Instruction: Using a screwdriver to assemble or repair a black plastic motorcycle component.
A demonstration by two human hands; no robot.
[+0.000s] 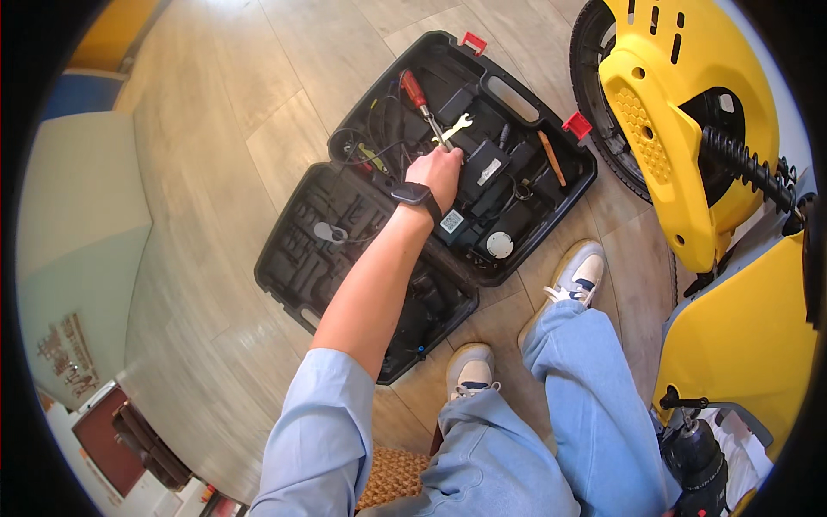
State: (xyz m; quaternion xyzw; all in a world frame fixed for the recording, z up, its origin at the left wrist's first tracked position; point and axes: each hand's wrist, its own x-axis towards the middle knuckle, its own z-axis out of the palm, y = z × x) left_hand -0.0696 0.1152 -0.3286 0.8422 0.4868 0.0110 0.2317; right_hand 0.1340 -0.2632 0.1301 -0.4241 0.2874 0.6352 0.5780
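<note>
My left hand (435, 177), with a dark watch on its wrist, reaches down into an open black tool case (579, 185) on the floor. Its fingers are closed at the metal shaft end of a red-handled screwdriver (414, 90), whose handle points away from me. Close beyond the fingers is a pale yellow-green open-end wrench (461, 125). To the right of the hand lies a black block with a white label (488, 171). The fingertips are partly hidden by the back of the hand. My right hand is out of view.
A yellow vehicle body (732, 319) with a black wheel (594, 69) stands at the right. Near my knee, a black power drill (694, 457) points upward. My shoes (579, 271) are close to the case. Cables (383, 121) and a white disc (500, 246) lie in it.
</note>
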